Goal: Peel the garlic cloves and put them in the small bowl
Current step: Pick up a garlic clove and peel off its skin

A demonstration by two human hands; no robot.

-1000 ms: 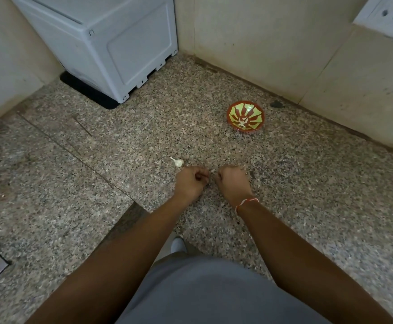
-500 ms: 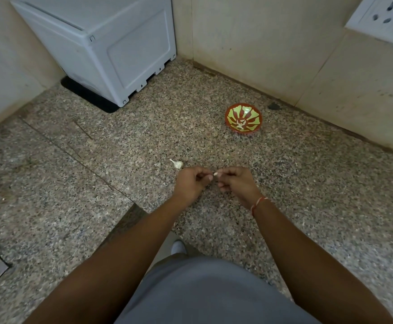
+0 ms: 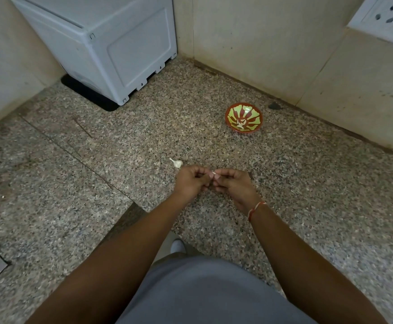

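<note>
Clove in hand: small garlic clove (image 3: 213, 175) pinched between both sets of fingertips, above the speckled stone counter (image 3: 120, 146); long axis too small to tell.
Left hand (image 3: 191, 182): fingers curled, thumb and forefinger on the clove.
Right hand (image 3: 234, 184): curled likewise, touching the left at the fingertips.
Small bowl (image 3: 244, 119): ahead and to the right, well apart; right hand nearer. Pale pieces inside.
Spare clove (image 3: 177, 163): on the counter just beyond the left hand, tip pointing left.
Step (judged): peeling, drop not yet due.
</note>
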